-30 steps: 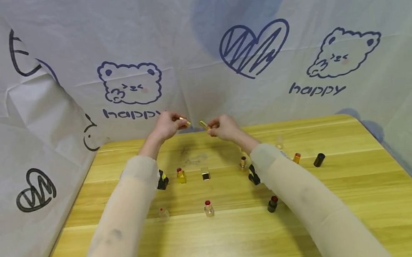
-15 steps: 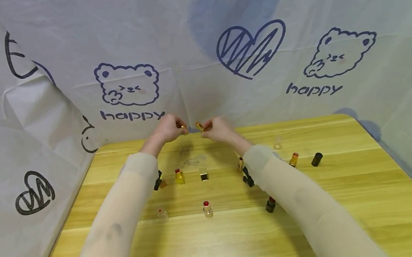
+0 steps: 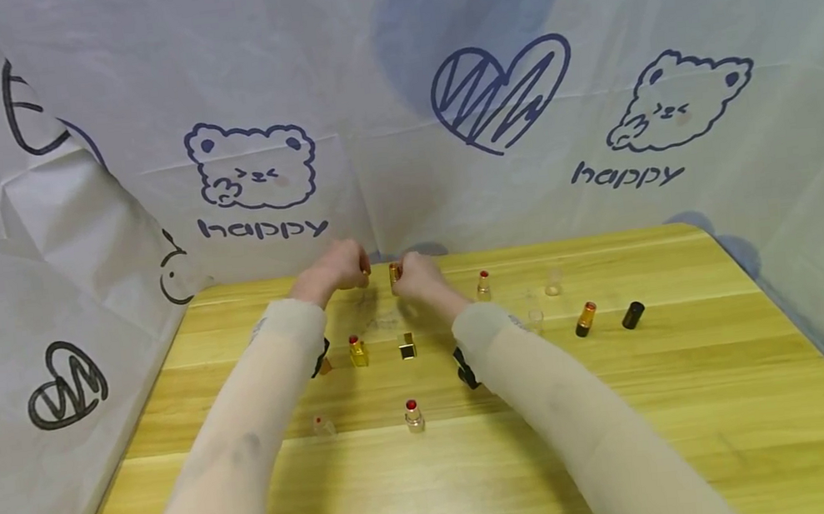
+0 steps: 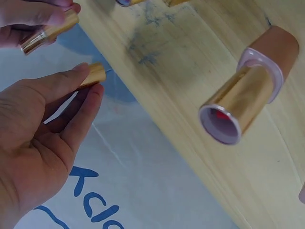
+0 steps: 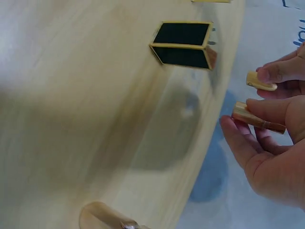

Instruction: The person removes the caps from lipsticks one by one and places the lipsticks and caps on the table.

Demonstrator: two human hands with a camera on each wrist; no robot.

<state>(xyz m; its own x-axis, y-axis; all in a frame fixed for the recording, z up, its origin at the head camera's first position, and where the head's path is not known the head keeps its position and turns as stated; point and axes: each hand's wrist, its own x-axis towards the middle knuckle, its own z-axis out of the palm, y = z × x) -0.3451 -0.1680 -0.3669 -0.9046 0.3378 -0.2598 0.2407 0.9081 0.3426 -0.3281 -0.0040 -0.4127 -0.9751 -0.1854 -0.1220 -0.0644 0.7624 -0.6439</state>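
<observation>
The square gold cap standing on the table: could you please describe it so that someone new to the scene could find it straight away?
Start at the yellow wooden table and look between the two sleeved forearms, just nearer the camera than the hands. There stands the square gold cap, right of a red-tipped gold lipstick. Unlike its rounded neighbours, it is a boxy block with no red tip.

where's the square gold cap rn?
Head view: the square gold cap stands on the table near centre, just right of the red-tipped gold lipstick and nearer the camera than both hands, apart from them.
</observation>
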